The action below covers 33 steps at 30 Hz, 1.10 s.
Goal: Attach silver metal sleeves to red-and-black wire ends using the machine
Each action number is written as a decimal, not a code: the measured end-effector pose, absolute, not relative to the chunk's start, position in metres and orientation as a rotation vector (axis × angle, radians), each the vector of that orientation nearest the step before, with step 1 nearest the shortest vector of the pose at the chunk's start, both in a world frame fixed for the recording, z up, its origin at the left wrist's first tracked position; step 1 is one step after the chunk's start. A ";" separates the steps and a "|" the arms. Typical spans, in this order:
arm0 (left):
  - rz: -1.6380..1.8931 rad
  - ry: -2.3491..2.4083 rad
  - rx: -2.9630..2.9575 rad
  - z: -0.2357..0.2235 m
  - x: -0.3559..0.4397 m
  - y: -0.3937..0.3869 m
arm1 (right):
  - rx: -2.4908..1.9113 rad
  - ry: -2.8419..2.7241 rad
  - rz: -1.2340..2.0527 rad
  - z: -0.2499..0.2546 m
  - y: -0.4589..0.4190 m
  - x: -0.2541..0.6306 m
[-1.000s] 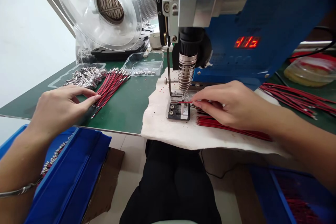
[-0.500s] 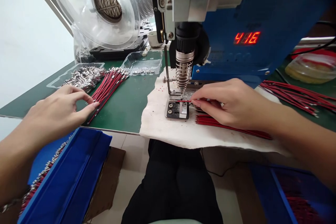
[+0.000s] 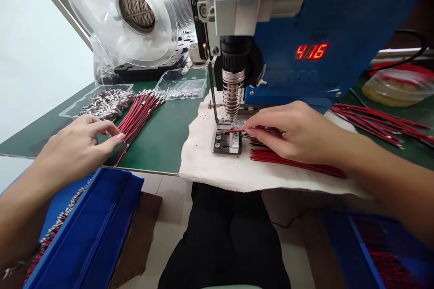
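Note:
My right hand point(image 3: 288, 131) pinches a thin red wire point(image 3: 237, 131) between thumb and forefinger. The wire's left end meets a small metal terminal point(image 3: 221, 131) on the black fixture point(image 3: 222, 148), beneath the spring-wrapped tip point(image 3: 232, 95) of the blue machine point(image 3: 288, 76). More red and black wires point(image 3: 271, 156) lie under that hand on a white cloth. To the left, my left hand point(image 3: 84, 142) is beside a bundle of red and black wires with metal ends point(image 3: 140, 110). Its thumb and forefinger tips are close together; whether they grip a wire I cannot make out.
A clear tray of metal terminals point(image 3: 108, 101) and another clear tray point(image 3: 183, 82) stand behind the bundle, below a large transparent reel point(image 3: 101, 9). Loose wires point(image 3: 376, 122) and a round tub point(image 3: 396, 88) are at right. Blue bins point(image 3: 84, 230) hold wires below the table.
The view has shifted slightly. Both hands keep nearly the same places, the right still pinching the wire at the fixture, the left still by the bundle.

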<state>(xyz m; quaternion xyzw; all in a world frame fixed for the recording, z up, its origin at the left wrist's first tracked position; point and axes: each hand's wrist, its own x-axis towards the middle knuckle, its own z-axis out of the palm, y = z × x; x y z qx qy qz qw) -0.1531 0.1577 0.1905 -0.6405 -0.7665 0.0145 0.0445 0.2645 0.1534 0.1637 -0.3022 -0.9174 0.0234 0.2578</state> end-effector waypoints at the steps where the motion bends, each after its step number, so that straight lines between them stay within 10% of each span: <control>1: 0.026 -2.338 -1.957 0.192 -0.154 0.154 | -0.810 -2.488 0.062 0.164 0.154 0.265; 33: -0.194 -2.501 -2.068 0.178 -0.175 0.134 | -0.835 -2.495 0.090 0.167 0.152 0.263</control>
